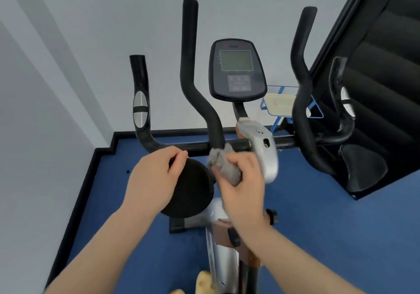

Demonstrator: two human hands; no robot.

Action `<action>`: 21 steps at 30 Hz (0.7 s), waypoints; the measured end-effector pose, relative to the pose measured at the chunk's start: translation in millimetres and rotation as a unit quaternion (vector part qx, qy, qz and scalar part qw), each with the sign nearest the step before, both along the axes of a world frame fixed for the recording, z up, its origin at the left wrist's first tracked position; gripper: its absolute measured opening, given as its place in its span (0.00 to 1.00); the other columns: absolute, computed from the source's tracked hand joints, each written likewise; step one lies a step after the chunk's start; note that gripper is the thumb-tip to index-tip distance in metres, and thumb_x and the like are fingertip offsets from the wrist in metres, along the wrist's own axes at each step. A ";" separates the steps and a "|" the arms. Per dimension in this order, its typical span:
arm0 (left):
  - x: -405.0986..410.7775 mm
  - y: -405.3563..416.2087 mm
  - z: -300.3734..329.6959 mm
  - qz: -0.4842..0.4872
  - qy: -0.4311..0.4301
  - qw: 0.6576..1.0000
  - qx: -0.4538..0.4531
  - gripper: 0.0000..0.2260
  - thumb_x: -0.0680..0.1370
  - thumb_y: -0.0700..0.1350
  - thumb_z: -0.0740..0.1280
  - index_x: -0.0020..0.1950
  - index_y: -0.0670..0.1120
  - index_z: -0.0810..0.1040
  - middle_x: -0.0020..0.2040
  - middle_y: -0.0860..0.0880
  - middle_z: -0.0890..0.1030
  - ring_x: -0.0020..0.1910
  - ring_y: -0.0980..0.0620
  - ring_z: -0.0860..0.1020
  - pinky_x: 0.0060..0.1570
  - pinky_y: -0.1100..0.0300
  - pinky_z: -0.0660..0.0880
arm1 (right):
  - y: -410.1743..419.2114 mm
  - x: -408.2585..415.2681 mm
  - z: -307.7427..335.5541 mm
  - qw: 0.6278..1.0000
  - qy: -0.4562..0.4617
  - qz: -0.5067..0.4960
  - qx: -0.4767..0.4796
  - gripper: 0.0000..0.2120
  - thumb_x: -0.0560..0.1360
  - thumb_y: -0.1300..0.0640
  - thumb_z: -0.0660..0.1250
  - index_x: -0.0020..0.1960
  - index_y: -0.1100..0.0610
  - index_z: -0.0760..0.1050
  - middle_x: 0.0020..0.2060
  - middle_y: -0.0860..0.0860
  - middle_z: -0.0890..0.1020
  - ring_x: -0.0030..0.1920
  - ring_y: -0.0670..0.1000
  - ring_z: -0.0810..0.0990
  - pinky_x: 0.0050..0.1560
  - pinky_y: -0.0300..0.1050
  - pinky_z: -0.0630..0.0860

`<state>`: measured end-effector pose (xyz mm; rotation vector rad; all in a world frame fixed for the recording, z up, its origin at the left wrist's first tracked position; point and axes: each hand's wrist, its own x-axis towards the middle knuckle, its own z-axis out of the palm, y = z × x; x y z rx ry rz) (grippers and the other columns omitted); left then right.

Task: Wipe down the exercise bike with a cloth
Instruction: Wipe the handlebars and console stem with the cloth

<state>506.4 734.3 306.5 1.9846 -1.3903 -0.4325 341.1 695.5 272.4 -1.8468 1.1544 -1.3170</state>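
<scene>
Right hand (244, 180): grips grey cloth (225, 166) at the bar (195, 146), frame centre.
Left hand (154, 178): fingers loosely curled, empty.
Progress: unclear; console (237, 68) seemingly still to wipe.

Soft grey fabric cloth (223, 166); matt black foam handlebar (188, 66); glossy silver plastic stem cover (266, 155); blue carpeted floor (318, 214).
</scene>
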 end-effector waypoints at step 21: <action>1.9 -1.6 -1.1 -0.007 -0.009 1.000 0.004 0.12 0.81 0.55 0.58 0.42 0.55 0.78 0.34 0.56 0.78 0.41 0.64 0.75 0.34 0.63 0.66 | -48.5 -0.9 28.1 0.986 0.164 -0.014 0.033 0.16 0.80 0.52 0.63 0.68 0.48 0.73 0.56 0.45 0.76 0.51 0.38 0.71 0.48 0.24 0.65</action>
